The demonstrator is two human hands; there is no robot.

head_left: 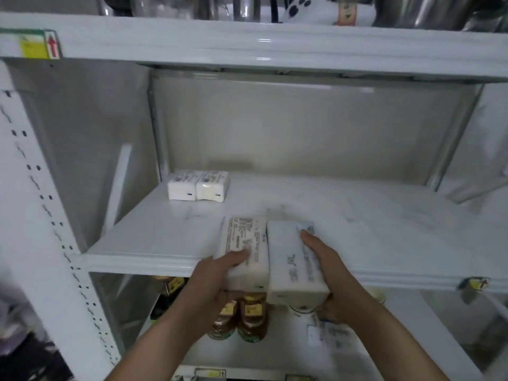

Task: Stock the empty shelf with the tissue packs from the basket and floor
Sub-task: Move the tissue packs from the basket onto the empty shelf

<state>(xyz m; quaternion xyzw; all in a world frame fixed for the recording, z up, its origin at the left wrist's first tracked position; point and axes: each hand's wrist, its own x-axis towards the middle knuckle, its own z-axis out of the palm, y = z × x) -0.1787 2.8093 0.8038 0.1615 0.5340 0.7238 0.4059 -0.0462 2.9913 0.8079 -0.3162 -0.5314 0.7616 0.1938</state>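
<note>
The white middle shelf [170,237] holds two white tissue packs [198,186] side by side at its back left. My left hand [217,273] grips a tissue pack with brown print [244,237], thumb on top. Beside it, my right hand [321,257] grips a second tissue pack with blue print [288,259]. Both held packs lie lengthwise over the shelf's front edge, touching each other, their near ends overhanging. The basket and floor are out of view.
Brown jars with yellow lids [251,314] stand on the lower shelf under my hands, with pale packets [330,334] to their right. Metal and glass ware [242,6] fills the top shelf. A perforated upright [49,204] runs down the left.
</note>
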